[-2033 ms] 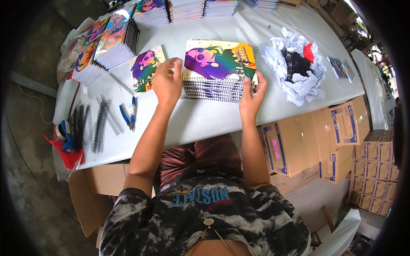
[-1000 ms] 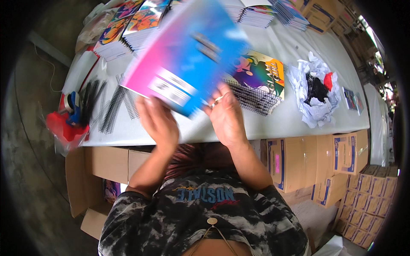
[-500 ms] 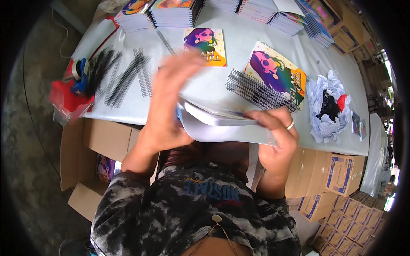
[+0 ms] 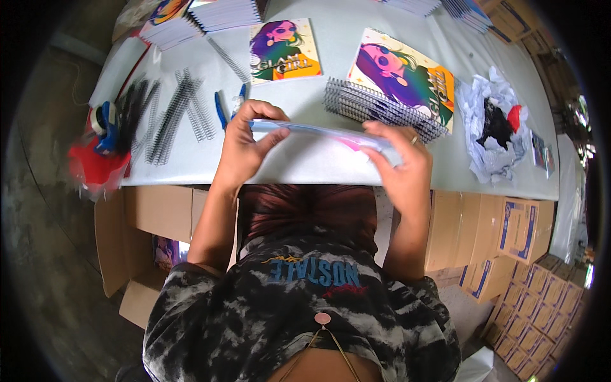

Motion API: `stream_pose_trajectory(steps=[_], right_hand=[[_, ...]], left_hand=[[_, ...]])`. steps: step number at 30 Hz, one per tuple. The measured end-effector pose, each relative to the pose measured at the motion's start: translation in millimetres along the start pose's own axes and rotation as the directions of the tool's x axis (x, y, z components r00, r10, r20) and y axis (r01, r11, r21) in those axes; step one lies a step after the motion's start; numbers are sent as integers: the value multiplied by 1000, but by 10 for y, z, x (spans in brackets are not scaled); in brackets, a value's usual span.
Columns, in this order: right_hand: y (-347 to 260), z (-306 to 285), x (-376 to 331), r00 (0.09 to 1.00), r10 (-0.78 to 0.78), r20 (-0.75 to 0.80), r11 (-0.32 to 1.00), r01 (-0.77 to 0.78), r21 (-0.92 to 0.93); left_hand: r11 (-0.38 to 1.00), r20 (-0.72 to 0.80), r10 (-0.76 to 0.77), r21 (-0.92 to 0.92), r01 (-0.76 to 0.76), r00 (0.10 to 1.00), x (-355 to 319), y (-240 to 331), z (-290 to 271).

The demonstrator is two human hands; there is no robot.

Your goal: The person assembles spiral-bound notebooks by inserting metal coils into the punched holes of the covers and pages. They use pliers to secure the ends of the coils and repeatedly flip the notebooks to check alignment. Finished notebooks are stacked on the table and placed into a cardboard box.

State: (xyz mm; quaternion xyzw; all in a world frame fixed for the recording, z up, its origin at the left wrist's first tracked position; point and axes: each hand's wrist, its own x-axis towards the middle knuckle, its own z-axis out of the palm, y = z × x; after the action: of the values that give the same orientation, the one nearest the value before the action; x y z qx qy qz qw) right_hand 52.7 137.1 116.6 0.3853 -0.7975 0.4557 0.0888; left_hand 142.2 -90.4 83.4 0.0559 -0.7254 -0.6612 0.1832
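Above the pale grey surface (image 4: 299, 162), left hand (image 4: 245, 148) and right hand (image 4: 402, 167) pinched a thin blue-and-pink booklet (image 4: 321, 134) edge-on (fingers closed around its ends), near blue-handled pliers (image 4: 224, 108).

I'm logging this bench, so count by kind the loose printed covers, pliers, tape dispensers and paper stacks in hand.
Loose printed covers: 1
Blue-handled pliers: 1
Tape dispensers: 1
Paper stacks held between left hand and right hand: 1
Total: 4
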Motion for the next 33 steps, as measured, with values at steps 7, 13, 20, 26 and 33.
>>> stream_pose_trajectory(steps=[7,13,20,26,33], right_hand=[[497,284,-238,962,274,-10,731,-202,652],[534,410,-270,935,345,80,594,-284,753],[657,574,-311,906,405,126,640,-379,668],[200,265,-223,999,-10,-48,769,38,638],[677,545,-411,912,353,209,604,-393,693]], left_hand=[[971,16,-12,-238,15,1000,89,-346,96],[998,-34,-59,18,59,998,52,-482,97],[971,-95,-211,-134,197,973,13,-599,189],[979,-13,107,-172,-107,994,-86,-263,72],[976,-72,-167,-151,154,983,-51,-598,180]])
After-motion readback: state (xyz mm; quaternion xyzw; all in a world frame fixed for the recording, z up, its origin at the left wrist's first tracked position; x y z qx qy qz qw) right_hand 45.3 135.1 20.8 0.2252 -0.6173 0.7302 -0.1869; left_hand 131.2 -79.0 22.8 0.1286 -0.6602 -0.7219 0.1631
